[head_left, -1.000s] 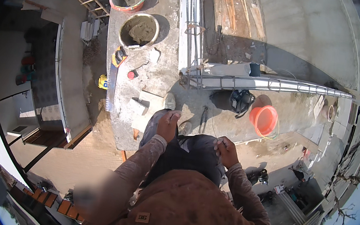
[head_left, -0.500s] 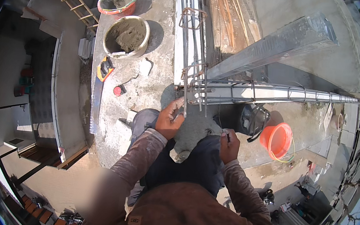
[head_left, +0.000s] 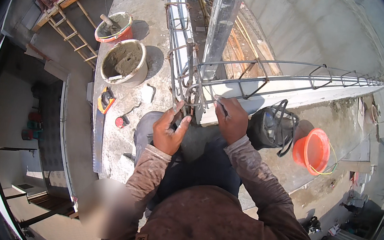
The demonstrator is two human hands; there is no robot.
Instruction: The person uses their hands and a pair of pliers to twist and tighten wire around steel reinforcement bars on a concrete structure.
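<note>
At the centre of the frame we see our left hand (head_left: 170,129) with thumb and fingers parted, gripping nothing, just beside the corner of a rebar cage (head_left: 191,79). Our right hand (head_left: 231,120) is curled at the same corner; we cannot tell whether it grasps a bar. A black bag (head_left: 271,130) and orange bucket (head_left: 312,150) stand at right, a handsaw (head_left: 98,139) lies at left.
</note>
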